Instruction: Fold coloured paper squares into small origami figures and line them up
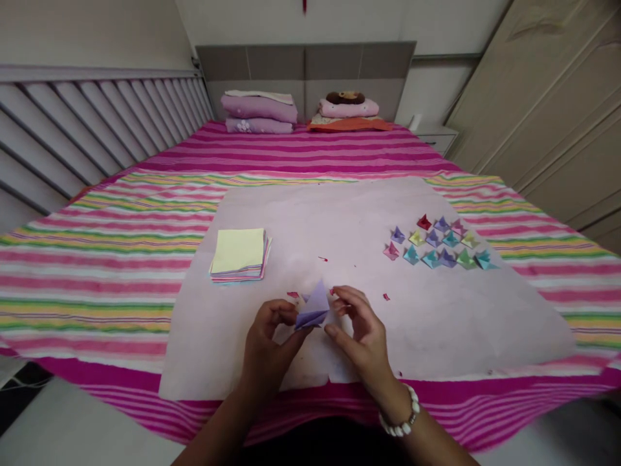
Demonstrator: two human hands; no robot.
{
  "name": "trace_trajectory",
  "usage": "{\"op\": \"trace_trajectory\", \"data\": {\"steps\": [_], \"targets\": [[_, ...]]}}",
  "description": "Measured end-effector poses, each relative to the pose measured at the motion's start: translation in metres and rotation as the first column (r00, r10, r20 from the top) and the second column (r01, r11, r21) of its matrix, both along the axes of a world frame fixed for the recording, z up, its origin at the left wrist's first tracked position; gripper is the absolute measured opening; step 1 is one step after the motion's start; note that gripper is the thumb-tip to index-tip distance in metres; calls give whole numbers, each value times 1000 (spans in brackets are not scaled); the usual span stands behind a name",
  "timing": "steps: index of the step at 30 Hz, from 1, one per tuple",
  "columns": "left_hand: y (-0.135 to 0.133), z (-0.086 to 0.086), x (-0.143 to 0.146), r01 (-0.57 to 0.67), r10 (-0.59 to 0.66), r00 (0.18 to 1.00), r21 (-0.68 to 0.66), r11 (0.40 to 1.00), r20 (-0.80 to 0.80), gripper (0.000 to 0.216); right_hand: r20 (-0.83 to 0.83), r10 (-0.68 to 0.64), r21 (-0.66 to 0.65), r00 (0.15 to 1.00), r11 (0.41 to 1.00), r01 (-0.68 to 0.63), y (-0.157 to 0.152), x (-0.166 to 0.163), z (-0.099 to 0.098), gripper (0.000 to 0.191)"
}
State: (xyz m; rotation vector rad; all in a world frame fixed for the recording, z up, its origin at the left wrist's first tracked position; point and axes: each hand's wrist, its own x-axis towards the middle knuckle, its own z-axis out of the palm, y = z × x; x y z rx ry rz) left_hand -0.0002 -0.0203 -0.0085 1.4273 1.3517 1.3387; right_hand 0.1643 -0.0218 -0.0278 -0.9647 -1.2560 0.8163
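Between my two hands is a purple folded origami piece [314, 307], its pointed flap standing up. My left hand [272, 336] pinches its lower left side between thumb and fingers. Just to the right of the paper, my right hand [361, 330] has thumb and fingers apart, and no paper shows between them. A bracelet of white beads [403, 414] circles the right wrist. Both hands are above the near part of a large pale sheet [310, 220] spread on the bed.
To the left lies a stack of coloured square papers [239, 251], a yellow one on top. Several small folded origami pieces [433, 238] stand in rows at the right. Tiny red scraps [386, 296] dot the sheet. Folded bedding [259, 113] sits by the headboard [305, 65]; a railing [107, 123] runs along the left.
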Motion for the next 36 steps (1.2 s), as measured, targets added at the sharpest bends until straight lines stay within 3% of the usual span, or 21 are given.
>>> {"op": "trace_trajectory", "data": {"steps": [3,6,11,15,20,22,27,36], "targets": [[-1,1,-1,34,-34,999,27,999,-30,36,229,-55,165,972,986,17,-2,4,6,57],[0,2,-1,73,-70,996,63,995,-58,37,350,-2,175,937,983,-63,-2,7,11,51],[1,7,-5,150,-112,971,175,973,-210,14,174,119,105,977,985,-139,-2,5,5,47],[2,9,-7,207,-135,958,287,935,-253,12,118,145,73,982,985,-154,-4,2,-4,43],[1,6,-6,205,-145,953,213,955,-265,8,108,131,71,985,988,-139,-6,0,-3,37],[1,5,-5,190,-155,969,175,966,-194,13,109,128,71,986,988,-136,-6,-1,-2,36],[1,7,-3,185,-178,982,126,975,-69,50,110,127,58,986,989,-134,-5,-1,-4,34],[1,7,-3,238,-217,967,183,954,-131,45,53,166,9,985,986,-166,-6,-1,-2,33]]}}
